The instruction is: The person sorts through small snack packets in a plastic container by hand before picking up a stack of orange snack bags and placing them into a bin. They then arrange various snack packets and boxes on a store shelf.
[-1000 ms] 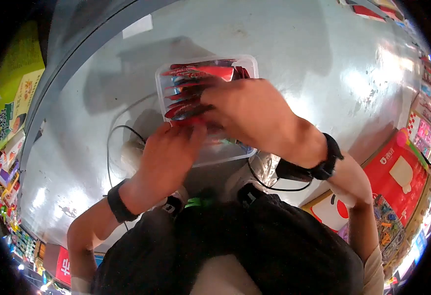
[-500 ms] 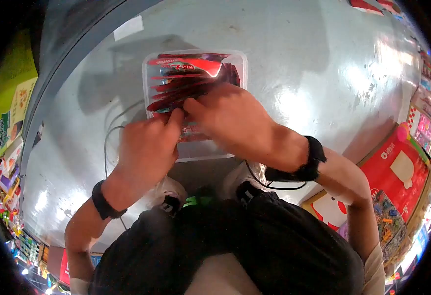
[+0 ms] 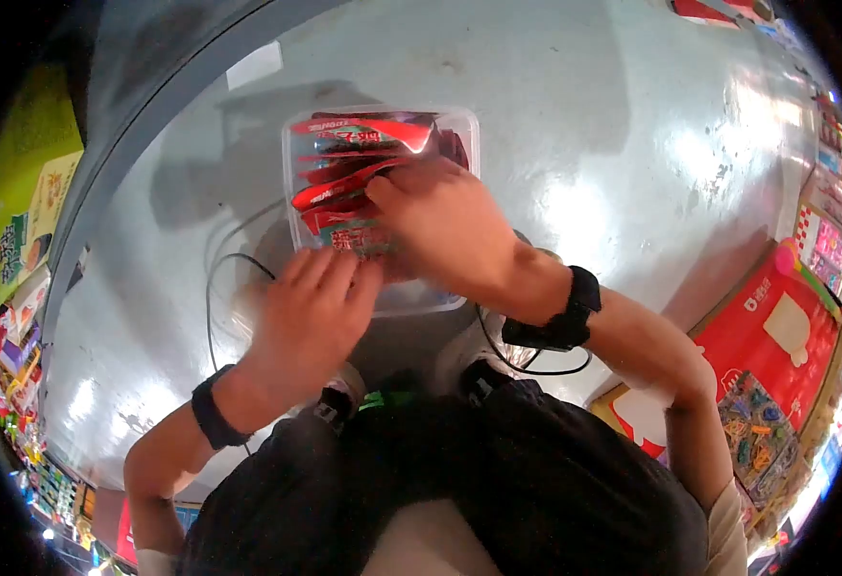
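Note:
A clear plastic bin [image 3: 289, 182] on the floor holds several red snack packets [image 3: 354, 135], standing in a row and leaning on each other. My right hand [image 3: 452, 221] reaches over the bin's right side, fingers curled at the top edge of a red packet. Nearer to me, my left hand [image 3: 317, 302] is at the bin's front left corner, its fingers bent and close together beside a red and green packet [image 3: 359, 237]. Whether the left fingers touch that packet is unclear.
A thin black cable [image 3: 212, 317] loops on the floor beside the bin. My shoes [image 3: 479, 370] are just in front. Red boxes [image 3: 762, 317] stand at the right, a green carton [image 3: 32, 192] at the left, and white paper [image 3: 254, 65] lies beyond.
My left hand has drawn back toward me and away from my right hand, uncovering the front packets. My right hand has shifted slightly, and the packets beneath it now lean further open.

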Tool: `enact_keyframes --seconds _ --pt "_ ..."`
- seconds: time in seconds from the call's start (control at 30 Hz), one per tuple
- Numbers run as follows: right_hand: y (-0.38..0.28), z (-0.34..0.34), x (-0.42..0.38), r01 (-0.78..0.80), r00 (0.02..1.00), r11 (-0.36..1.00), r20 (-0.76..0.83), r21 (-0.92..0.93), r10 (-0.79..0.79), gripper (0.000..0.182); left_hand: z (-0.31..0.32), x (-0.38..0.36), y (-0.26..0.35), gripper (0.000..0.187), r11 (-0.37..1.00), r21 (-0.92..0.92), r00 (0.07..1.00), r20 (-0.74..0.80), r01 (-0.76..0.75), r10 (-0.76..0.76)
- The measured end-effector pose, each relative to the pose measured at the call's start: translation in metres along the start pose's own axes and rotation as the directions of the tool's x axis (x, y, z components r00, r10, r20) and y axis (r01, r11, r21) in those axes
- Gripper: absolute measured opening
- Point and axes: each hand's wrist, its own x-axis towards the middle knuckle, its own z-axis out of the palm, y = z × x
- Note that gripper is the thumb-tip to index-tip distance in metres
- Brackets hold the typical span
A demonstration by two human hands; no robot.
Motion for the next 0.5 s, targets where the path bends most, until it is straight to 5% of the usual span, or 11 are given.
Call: enact_keyframes --seconds 0.03,0.23,0.37,0.5 --pt "-0.003 -0.004 -0.001 -0.001 1.000 1.000 -0.027 -0.019 0.001 0.025 0.006 -0.004 0.001 0.034 0.994 -0.107 0.990 0.140 -0.021 0.036" --pt "-0.016 -0.019 0.002 0.067 0.929 0.985 -0.350 -0.159 -0.119 0.035 0.018 0.011 0.005 0.025 0.979 -0.185 0.966 0.257 0.087 -0.037" --pt "-0.017 -0.027 0.008 0.070 0.974 0.988 -0.204 -0.135 -0.097 0.038 0.025 0.012 0.008 0.022 0.990 -0.098 0.945 0.320 0.100 -0.064" --pt "-0.025 -0.026 0.021 0.026 0.990 0.990 -0.133 -0.139 -0.045 0.042 0.039 0.008 0.006 0.018 0.995 -0.094 0.986 0.169 0.031 -0.015"
